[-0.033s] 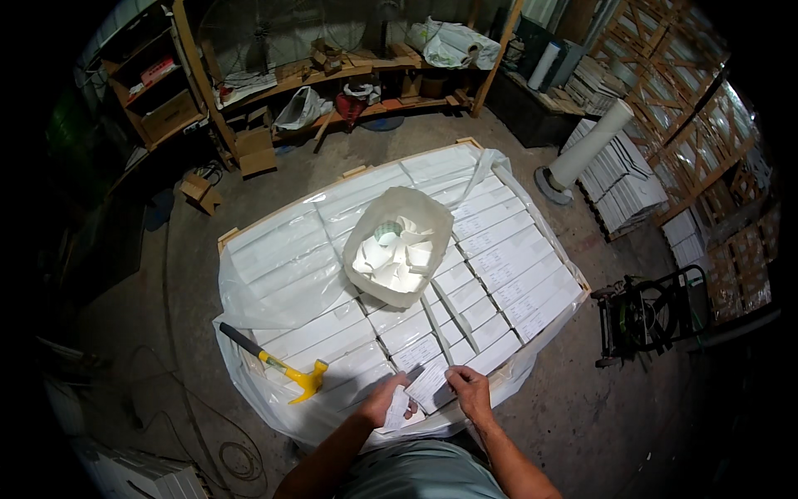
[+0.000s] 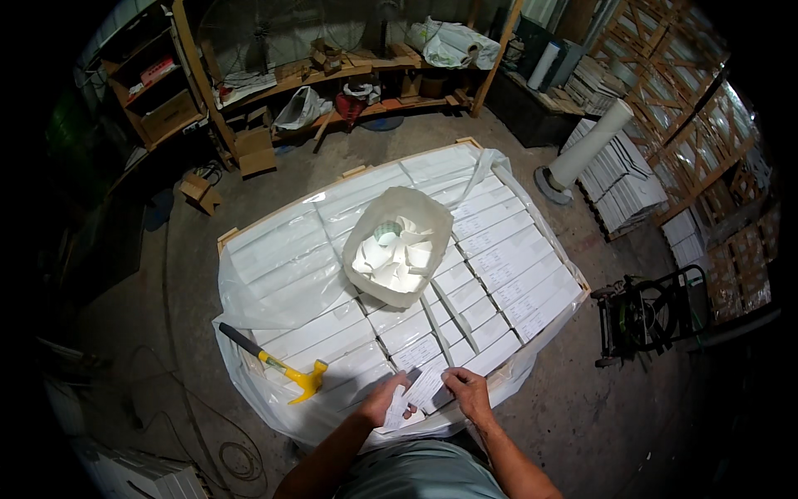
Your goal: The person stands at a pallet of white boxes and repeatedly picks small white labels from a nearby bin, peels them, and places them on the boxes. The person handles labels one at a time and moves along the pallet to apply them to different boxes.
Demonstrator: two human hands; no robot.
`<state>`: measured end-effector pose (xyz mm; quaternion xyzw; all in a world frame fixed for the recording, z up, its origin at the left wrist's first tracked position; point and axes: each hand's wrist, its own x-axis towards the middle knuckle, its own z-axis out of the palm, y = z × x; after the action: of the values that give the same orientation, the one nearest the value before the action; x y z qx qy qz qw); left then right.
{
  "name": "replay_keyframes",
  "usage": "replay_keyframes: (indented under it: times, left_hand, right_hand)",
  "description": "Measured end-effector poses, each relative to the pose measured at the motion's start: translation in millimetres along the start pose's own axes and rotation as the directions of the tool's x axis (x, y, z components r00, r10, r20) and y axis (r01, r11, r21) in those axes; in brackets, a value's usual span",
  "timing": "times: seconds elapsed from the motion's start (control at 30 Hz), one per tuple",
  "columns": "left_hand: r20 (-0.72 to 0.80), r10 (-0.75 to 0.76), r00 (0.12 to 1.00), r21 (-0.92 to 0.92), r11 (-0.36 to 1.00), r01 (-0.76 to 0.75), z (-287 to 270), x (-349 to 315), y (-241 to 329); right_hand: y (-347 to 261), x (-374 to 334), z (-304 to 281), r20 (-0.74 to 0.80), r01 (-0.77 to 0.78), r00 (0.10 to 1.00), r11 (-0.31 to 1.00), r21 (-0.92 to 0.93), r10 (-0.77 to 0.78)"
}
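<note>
A strip of white printed paper labels [image 2: 426,385] spans the gap between my two hands at the near edge of the pallet load. My left hand [image 2: 385,400] is closed around one end, and part of the strip hangs down below its fingers. At the other end, my right hand [image 2: 468,393] pinches the strip between thumb and fingertips. Under them lie long white boxes [image 2: 519,279], packed side by side in rows, several bearing printed labels. A yellow claw hammer [image 2: 306,381] with a black grip rests on the boxes to the left of my hands.
On the load stands a translucent plastic tub [image 2: 366,218] holding crumpled white paper and a greenish roll. Clear plastic film [image 2: 278,291] covers the left boxes. Behind is a cluttered wooden shelf [image 2: 291,86]. A black hand cart [image 2: 652,320] and a white roll [image 2: 592,143] stand right.
The label strip between my hands has risen slightly and bends more, and my right hand has shifted a little to the left. Everything else stays put.
</note>
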<state>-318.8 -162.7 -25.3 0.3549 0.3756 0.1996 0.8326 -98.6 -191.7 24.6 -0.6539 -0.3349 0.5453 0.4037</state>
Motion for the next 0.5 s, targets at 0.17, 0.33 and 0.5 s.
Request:
replay_keyframes:
  times: [0.17, 0.33, 0.5]
  left_hand:
    - [-0.132, -0.150, 0.980, 0.163, 0.972, 0.170, 26.7, -1.0, 26.9]
    - [-0.019, -0.094, 0.995, -0.182, 0.979, 0.089, 22.1, 0.2, 16.8]
    - [0.031, -0.104, 0.994, -0.223, 0.969, 0.108, 26.8, -9.3, 39.5]
  right_hand:
    - [-7.0, -7.6, 8.9, 0.117, -0.030, 0.992, 0.991, -0.130, 0.046]
    - [-9.1, 0.5, 0.0, 0.240, -0.248, 0.950, 0.950, 0.191, 0.200]
    - [-15.1, -1.0, 1.2, 0.303, -0.340, 0.916, 0.907, 0.247, 0.261]
